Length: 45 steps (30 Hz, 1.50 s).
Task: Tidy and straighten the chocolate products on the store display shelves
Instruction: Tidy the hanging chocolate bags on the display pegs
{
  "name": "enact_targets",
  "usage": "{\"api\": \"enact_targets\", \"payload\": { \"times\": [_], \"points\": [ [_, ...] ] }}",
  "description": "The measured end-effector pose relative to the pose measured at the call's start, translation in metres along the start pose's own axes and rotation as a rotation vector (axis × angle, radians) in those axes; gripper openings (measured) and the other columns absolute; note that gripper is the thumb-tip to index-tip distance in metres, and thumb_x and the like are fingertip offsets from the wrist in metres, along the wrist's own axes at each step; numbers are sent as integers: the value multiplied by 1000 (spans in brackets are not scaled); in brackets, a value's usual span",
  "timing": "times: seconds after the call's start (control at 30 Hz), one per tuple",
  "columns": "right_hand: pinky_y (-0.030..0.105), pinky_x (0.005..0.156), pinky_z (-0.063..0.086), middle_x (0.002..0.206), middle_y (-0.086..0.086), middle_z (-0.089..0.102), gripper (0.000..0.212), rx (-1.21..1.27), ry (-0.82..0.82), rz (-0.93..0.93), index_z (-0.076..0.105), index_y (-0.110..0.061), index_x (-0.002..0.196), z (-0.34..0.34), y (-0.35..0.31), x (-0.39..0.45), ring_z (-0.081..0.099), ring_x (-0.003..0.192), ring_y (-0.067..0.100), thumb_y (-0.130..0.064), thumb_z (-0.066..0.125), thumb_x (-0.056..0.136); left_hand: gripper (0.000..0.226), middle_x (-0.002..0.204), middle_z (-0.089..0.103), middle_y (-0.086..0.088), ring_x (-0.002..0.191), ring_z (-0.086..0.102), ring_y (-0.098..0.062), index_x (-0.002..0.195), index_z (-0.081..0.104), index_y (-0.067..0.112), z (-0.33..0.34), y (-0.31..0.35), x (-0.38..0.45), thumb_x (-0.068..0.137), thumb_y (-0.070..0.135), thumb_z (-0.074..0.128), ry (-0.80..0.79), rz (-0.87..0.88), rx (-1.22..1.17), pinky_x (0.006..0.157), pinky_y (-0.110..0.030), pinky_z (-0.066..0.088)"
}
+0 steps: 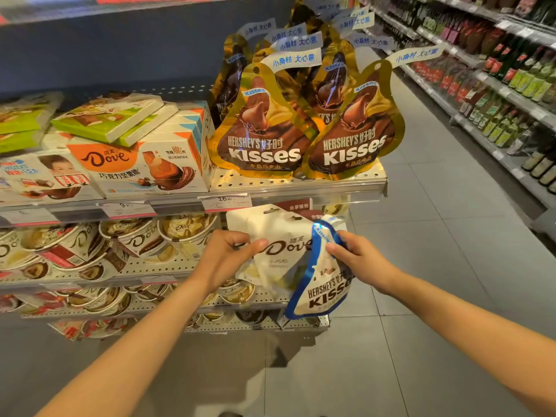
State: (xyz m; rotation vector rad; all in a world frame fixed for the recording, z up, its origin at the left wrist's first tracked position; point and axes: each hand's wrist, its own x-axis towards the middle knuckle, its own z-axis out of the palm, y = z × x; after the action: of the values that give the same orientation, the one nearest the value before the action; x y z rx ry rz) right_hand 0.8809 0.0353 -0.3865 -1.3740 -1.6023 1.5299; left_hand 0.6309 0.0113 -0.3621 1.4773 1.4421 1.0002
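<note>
My left hand (228,254) pinches a white Dove pouch (279,251) in front of the second shelf. A blue-and-white Hershey's Kisses pouch (323,284) hangs tilted beside it, gripped near its top by my right hand (358,260). The two pouches overlap. On the upper shelf (301,183) stand several gold Hershey's Kisses pouches (261,136), upright and leaning on each other. To their left sits an orange-and-white Dove box (141,167) with green-and-white flat boxes (111,117) stacked crookedly on top.
Round Dove tubs (132,236) lie jumbled on the lower shelves. Price tags (225,201) line the shelf edge. A tiled aisle (436,236) runs on the right, with bottle shelving (511,94) on its far side.
</note>
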Motion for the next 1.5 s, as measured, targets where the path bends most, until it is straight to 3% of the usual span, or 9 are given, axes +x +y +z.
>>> {"api": "enact_targets", "payload": {
  "times": [0.2, 0.37, 0.6, 0.77, 0.87, 1.07, 1.2, 1.3, 1.5],
  "points": [
    [33, 71, 58, 96, 8, 69, 18, -72, 149, -32, 52, -6, 103, -34, 21, 10, 69, 88, 19, -21, 44, 97, 45, 71, 67, 29, 72, 65, 0, 95, 69, 22, -23, -24, 6, 81, -18, 52, 64, -31, 155, 65, -12, 52],
    [20, 60, 54, 94, 0, 68, 11, 13, 216, -1, 52, -24, 96, -38, 31, 21, 68, 84, 10, -22, 41, 98, 41, 71, 69, 11, 62, 62, -2, 97, 70, 6, -16, -38, 17, 79, -22, 46, 173, -56, 104, 57, -10, 48],
    [35, 73, 58, 99, 0, 68, 15, 148, 254, -16, 52, -27, 102, -32, 35, 48, 68, 91, 14, -24, 37, 100, 35, 99, 69, -14, 81, 63, -2, 91, 72, 4, 14, -50, 41, 84, -17, 45, 251, -172, -37, 72, -6, 48],
    [25, 72, 56, 103, 4, 67, 14, 159, 266, 32, 52, -23, 99, -29, 52, 68, 66, 90, 13, -21, 38, 100, 35, 99, 69, -15, 66, 65, -13, 91, 74, 14, 25, -68, 57, 91, -7, 45, 254, -207, 11, 60, -20, 52],
    [30, 76, 56, 105, 6, 66, 12, 130, 276, 65, 51, -23, 99, -35, 56, 75, 66, 92, 17, -21, 40, 99, 44, 109, 68, -15, 94, 63, -29, 77, 71, 23, 25, -69, 65, 89, -11, 46, 287, -250, 13, 90, -45, 51],
    [22, 67, 56, 98, -3, 66, 8, -5, 244, 46, 50, -24, 100, -43, 55, 71, 66, 88, 10, -20, 43, 97, 30, 112, 64, -8, 91, 59, -13, 87, 72, 7, 22, -69, 62, 89, -10, 47, 284, -266, 139, 73, -6, 44],
    [25, 66, 54, 107, 4, 64, 24, 40, 342, 63, 39, -13, 118, -47, 56, 65, 65, 91, 17, -18, 46, 96, 25, 114, 53, -10, 84, 58, -19, 93, 71, 9, 12, -75, 57, 85, -5, 52, 283, -197, 317, 64, -17, 44],
    [34, 72, 55, 106, 6, 65, 30, 61, 391, 75, 33, -15, 121, -47, 58, 57, 65, 93, 20, -19, 48, 95, 26, 112, 55, -8, 102, 53, -22, 98, 68, 15, 5, -81, 53, 79, 1, 57, 266, -166, 433, 80, -24, 40],
    [33, 70, 57, 103, 8, 68, 20, 48, 380, 48, 39, -13, 110, -48, 60, 41, 68, 90, 20, -19, 50, 94, 24, 106, 55, -5, 89, 53, -15, 101, 63, 15, -3, -77, 48, 79, 6, 62, 245, -163, 402, 69, -11, 38]
  ]
}}
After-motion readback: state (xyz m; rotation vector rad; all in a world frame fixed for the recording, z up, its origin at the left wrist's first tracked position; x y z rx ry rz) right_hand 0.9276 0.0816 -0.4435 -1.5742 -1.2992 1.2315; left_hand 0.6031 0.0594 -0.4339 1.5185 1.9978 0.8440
